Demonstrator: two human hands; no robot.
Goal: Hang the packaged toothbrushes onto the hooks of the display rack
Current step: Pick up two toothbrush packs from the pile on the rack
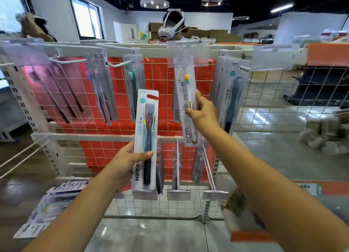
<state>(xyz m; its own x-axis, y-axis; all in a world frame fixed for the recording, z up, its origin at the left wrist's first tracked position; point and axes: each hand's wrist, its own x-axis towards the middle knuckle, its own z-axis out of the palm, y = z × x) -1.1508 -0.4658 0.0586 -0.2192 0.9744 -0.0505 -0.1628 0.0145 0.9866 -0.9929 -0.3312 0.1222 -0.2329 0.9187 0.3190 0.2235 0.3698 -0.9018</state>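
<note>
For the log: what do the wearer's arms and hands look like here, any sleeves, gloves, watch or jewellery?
Both forearms are bare right down to the bottom edge of the frame, with no sleeve showing. The left hand and right hand wear no gloves. No watch, bracelet or ring is visible on the parts shown, and there are no markings.

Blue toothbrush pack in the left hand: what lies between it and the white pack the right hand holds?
Head view: nothing hangs between blue toothbrush pack and white pack; only the rack's wire grid over red backing.
</note>
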